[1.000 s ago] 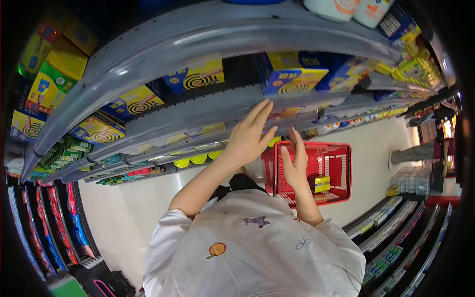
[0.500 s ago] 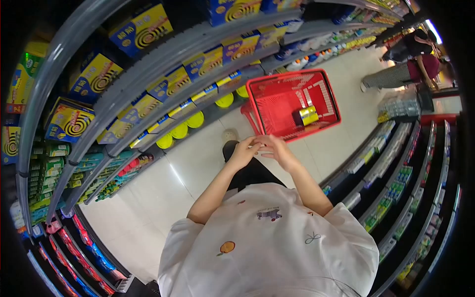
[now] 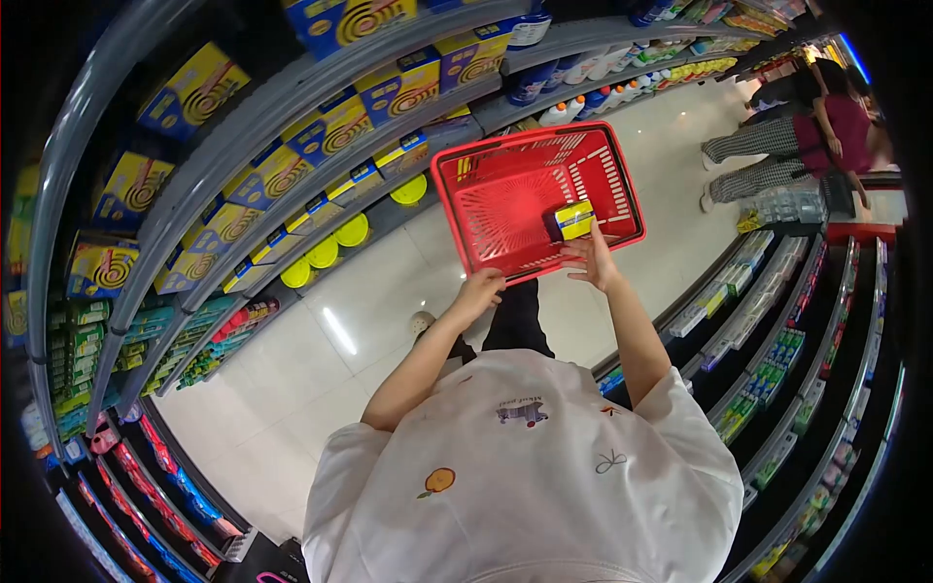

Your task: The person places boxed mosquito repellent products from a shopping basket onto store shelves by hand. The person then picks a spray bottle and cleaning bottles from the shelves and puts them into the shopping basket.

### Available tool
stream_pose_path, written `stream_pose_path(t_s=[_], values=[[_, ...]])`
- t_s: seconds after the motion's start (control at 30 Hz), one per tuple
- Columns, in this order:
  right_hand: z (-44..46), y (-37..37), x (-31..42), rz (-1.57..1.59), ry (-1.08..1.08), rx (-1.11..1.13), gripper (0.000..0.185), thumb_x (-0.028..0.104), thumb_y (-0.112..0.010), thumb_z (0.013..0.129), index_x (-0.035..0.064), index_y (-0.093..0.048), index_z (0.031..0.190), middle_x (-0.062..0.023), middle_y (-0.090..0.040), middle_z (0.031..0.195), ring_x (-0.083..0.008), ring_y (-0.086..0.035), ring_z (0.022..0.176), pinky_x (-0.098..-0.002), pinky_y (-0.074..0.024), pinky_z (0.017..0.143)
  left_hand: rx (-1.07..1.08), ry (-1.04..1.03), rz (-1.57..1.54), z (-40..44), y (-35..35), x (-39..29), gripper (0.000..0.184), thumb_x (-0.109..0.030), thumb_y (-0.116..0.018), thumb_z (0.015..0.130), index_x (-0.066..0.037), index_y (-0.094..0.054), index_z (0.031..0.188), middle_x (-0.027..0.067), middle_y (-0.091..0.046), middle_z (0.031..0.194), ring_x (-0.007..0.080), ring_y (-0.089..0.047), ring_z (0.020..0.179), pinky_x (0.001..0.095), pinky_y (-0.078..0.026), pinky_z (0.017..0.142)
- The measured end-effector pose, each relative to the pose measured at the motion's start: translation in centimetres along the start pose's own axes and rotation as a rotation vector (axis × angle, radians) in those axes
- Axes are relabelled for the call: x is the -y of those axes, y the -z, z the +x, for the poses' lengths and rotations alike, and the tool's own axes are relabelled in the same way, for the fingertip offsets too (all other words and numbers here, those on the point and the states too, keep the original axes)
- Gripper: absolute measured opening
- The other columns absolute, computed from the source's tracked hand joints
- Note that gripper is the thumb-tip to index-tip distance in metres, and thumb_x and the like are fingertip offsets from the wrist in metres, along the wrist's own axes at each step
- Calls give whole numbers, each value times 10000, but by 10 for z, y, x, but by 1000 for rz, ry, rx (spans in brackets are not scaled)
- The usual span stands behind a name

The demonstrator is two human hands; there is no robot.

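Note:
A red shopping basket (image 3: pixel 501 209) with slotted walls is in front of me. Its near rim is at my hands. My left hand (image 3: pixel 478 293) is closed on the near left corner of that rim, its fingertips partly hidden. Inside, toward the right, lies a yellow and dark blue box (image 3: pixel 573 221). My right hand (image 3: pixel 594 260) reaches over the near right rim with fingers apart. Its raised fingertip is at the box's near edge; whether it touches cannot be made out.
Shelves at left hold blue and yellow boxes (image 3: pixel 335 126) with spiral prints. Yellow round lids (image 3: pixel 352 230) line the bottom shelf. Bottles (image 3: pixel 573 109) stand beyond the basket. Packaged goods fill the right shelves (image 3: pixel 768 379). People (image 3: pixel 792 136) stand in the aisle at upper right.
My hands, close together before, have parted: the left went to the basket's rim, the right reached in beside the box. The basket appears nearer and farther left in view.

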State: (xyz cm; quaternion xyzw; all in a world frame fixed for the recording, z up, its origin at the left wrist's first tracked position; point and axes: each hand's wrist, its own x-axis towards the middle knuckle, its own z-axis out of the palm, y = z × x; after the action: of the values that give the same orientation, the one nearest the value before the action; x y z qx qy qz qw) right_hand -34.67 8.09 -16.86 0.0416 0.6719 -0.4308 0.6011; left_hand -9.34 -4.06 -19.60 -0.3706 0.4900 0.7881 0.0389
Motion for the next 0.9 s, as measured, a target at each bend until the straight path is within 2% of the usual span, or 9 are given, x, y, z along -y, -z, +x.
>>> stream_pose_path(t_s=[0.3,0.4,0.47,0.5,0.53,0.57,0.63,0.7,0.9], values=[[126,139,35,-340,-32,-75,566,467,-470,861,19,-489,1206,-143,-565,1161,-239,-563,1032,-387,-414,906,-251,302,-763,191,-102,21,444,-251,-548,855,22,-452,1193,225,-536,1127,287,-548,1009,384,-442,901],[237,220,-36,-585,128,-181,457,402,-462,861,9,-593,1054,-97,-614,1052,-204,-571,970,-292,-431,854,-440,306,-617,232,-119,31,474,-263,-580,831,-15,-455,1216,194,-539,1125,282,-540,990,391,-429,907],[222,205,-16,-865,50,-273,539,429,-483,837,-1,-565,1152,-130,-588,1150,-214,-531,1067,-328,-402,916,-466,317,-573,250,-126,34,533,-269,-594,817,-54,-430,1277,138,-525,1170,265,-515,1023,381,-401,926],[163,157,44,-810,21,-197,570,416,-508,840,-14,-520,1214,-158,-565,1191,-229,-505,1110,-346,-384,944,-468,326,-540,259,-129,38,554,-265,-592,816,-57,-415,1298,129,-517,1195,258,-502,1053,377,-386,944],[205,182,9,-669,21,-61,568,389,-554,832,-41,-511,1201,-171,-567,1174,-240,-514,1092,-337,-391,936,-465,333,-505,270,-132,41,575,-260,-591,816,-60,-399,1320,120,-509,1220,251,-489,1084,373,-370,962],[219,187,-8,-619,179,-93,533,376,-624,776,-40,-580,1107,-174,-633,1004,-224,-576,970,-346,-432,852,-458,345,-464,279,-134,44,597,-256,-589,816,-62,-384,1342,110,-501,1245,244,-476,1114,369,-355,980],[220,181,-7,-740,56,-149,522,435,-587,774,-41,-638,983,-213,-652,907,-281,-614,951,-368,-446,837,-529,263,-332,290,-140,47,598,-244,-573,825,-58,-369,1356,115,-457,1314,239,-433,1190,346,-317,1016],[241,192,-29,-868,-12,-168,713,529,-559,760,-57,-507,1162,-286,-573,1100,-380,-521,1114,-395,-405,919,-549,242,-315,301,-148,41,598,-229,-556,835,-49,-352,1368,116,-410,1374,229,-384,1257,315,-282,1043],[256,187,-44,-808,-125,-150,927,576,-640,690,-24,-328,1323,-253,-443,1299,-331,-421,1235,-369,-329,1024,-658,128,170,333,-152,89,615,-296,-530,821,-139,-322,1378,201,-511,1244,354,-486,1158,400,-392,961]])
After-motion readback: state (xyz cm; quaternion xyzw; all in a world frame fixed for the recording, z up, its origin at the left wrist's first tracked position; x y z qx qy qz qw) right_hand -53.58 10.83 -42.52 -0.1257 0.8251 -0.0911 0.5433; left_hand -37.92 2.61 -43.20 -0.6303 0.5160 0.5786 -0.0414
